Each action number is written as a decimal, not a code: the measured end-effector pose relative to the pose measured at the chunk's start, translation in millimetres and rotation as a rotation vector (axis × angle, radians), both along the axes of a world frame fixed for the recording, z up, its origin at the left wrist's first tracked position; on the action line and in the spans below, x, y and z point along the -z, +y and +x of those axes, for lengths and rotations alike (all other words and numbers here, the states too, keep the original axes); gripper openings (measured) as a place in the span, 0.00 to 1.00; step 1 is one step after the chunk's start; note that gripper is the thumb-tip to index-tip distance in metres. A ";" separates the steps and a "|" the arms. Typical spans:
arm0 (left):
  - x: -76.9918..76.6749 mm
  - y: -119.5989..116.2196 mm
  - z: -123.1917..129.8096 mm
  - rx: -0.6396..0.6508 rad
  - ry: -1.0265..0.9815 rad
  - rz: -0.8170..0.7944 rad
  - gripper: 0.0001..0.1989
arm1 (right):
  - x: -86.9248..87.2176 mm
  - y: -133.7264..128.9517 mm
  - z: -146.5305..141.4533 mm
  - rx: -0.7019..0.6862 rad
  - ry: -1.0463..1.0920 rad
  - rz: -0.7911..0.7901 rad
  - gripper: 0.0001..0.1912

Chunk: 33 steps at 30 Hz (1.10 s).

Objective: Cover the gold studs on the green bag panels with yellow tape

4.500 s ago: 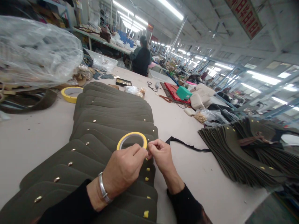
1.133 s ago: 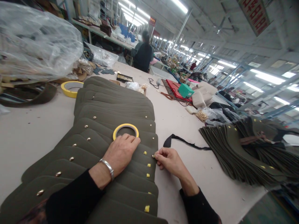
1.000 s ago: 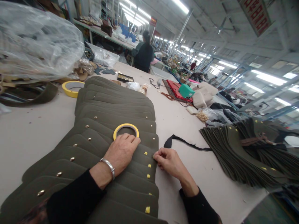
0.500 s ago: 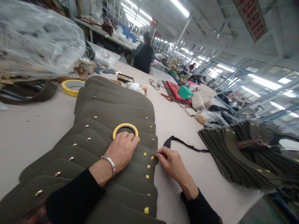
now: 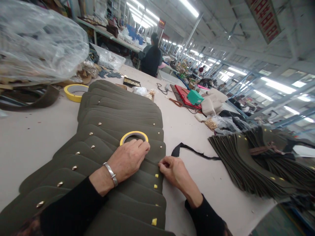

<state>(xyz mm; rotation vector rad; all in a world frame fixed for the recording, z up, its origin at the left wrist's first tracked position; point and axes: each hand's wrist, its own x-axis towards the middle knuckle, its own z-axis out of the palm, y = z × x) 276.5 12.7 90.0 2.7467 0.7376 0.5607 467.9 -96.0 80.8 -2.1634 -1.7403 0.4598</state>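
Observation:
Overlapping dark olive panels (image 5: 118, 126) run in a fanned row along the table, with gold studs (image 5: 74, 168) on their left side and a few on the right. My left hand (image 5: 128, 159), a silver bangle at its wrist, lies over the panels with its fingers closed on a roll of yellow tape (image 5: 134, 133). At the panels' right edge my right hand (image 5: 173, 168) pinches thumb and forefinger together; what is between the fingertips is hidden. Just below it, small yellow tape bits (image 5: 155, 186) stick to several panels.
A black fabric strip (image 5: 197, 151) lies right of my right hand, leading to bundled olive panels (image 5: 236, 164). Another tape roll (image 5: 75, 92) and a plastic-wrapped heap (image 5: 44, 42) are at left. Farther back are a green box (image 5: 195, 97) and a seated person (image 5: 151, 57).
My right hand has moved slightly left onto the panel edge. Two upper yellow bits near it no longer show. My left hand, with the tape roll, has shifted a little.

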 end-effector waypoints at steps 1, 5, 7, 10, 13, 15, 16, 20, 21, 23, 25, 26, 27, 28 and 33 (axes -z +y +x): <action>-1.2 -0.2 -0.7 0.010 -0.011 -0.005 0.11 | 0.2 1.2 -1.2 0.053 0.041 -0.014 0.08; -2.4 -3.0 -1.6 0.069 -0.074 -0.031 0.11 | -7.3 0.6 3.6 0.065 0.256 -0.122 0.08; -0.4 -4.9 -1.0 0.115 -0.113 -0.053 0.11 | -14.1 -1.9 10.9 -0.041 0.360 -0.247 0.10; 3.9 -6.5 0.3 0.140 -0.139 -0.066 0.12 | -20.4 -4.4 20.3 -0.170 0.467 -0.401 0.12; 5.0 -7.0 0.5 0.128 -0.230 -0.085 0.12 | -19.2 -2.8 18.1 -0.066 0.454 -0.147 0.10; 3.5 -7.9 0.2 0.138 -0.297 -0.107 0.14 | -17.7 -0.6 9.1 0.031 0.453 0.124 0.09; 2.5 -8.7 -0.1 0.144 -0.310 -0.114 0.17 | -17.8 0.5 3.2 0.040 0.461 0.225 0.09; 1.3 -13.3 -0.5 0.131 -0.280 -0.099 0.25 | -23.6 3.3 -19.0 -0.141 0.394 0.458 0.09; 2.0 -14.3 -0.4 0.121 -0.277 -0.087 0.24 | -25.1 3.8 -22.5 -0.191 0.355 0.498 0.09; 3.8 -16.1 0.3 0.107 -0.273 -0.063 0.23 | -26.1 4.9 -26.4 -0.259 0.279 0.553 0.09; 5.6 -17.4 1.2 0.095 -0.258 -0.047 0.22 | -24.6 6.1 -27.5 -0.299 0.211 0.581 0.10; 6.3 -18.1 1.6 0.089 -0.245 -0.044 0.22 | -23.2 6.6 -27.5 -0.314 0.181 0.594 0.10; 6.7 -18.8 2.0 0.087 -0.229 -0.040 0.22 | -21.7 6.9 -27.4 -0.326 0.155 0.603 0.10; 6.9 -19.7 2.3 0.087 -0.213 -0.035 0.21 | -20.3 7.1 -27.4 -0.336 0.133 0.609 0.10; 4.6 -23.6 3.7 0.090 -0.158 -0.073 0.15 | -15.5 4.9 -28.3 -0.305 0.045 0.631 0.09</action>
